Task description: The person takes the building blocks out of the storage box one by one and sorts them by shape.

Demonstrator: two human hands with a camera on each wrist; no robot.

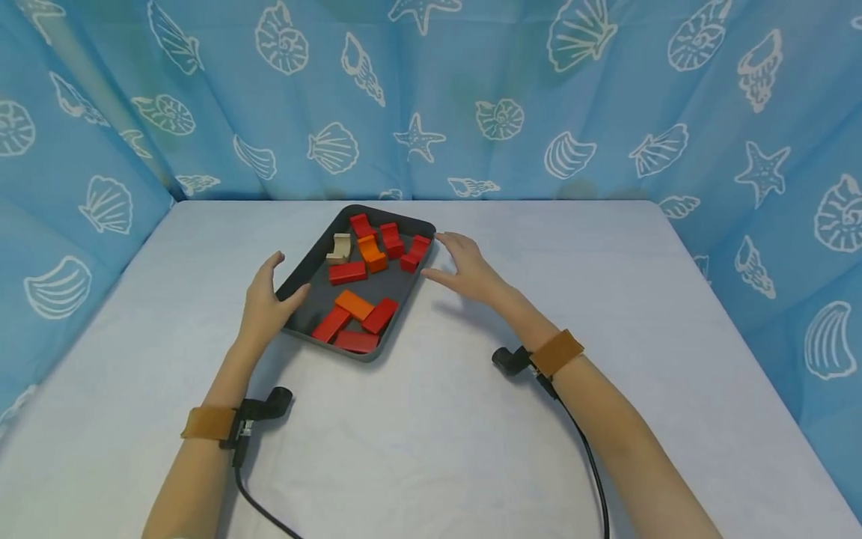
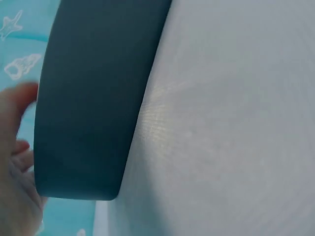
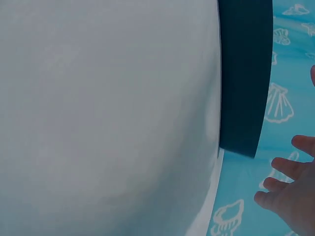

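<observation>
A dark grey rectangular tray lies at an angle on the table and holds several small red and orange blocks, such as a red block and an orange block. One beige block with a notch is among them. My left hand is at the tray's near left corner, thumb over the rim and fingers outside the left side, spread apart. In the left wrist view, the thumb tip is right at the tray's edge. Beside the tray's right side is my right hand, its fingers extended and spread around nothing.
A white cloth covers the table. Blue curtains with shell and starfish prints hang behind it and along both sides. Each wrist wears a brown strap with a small black camera, and a cable trails from it toward me.
</observation>
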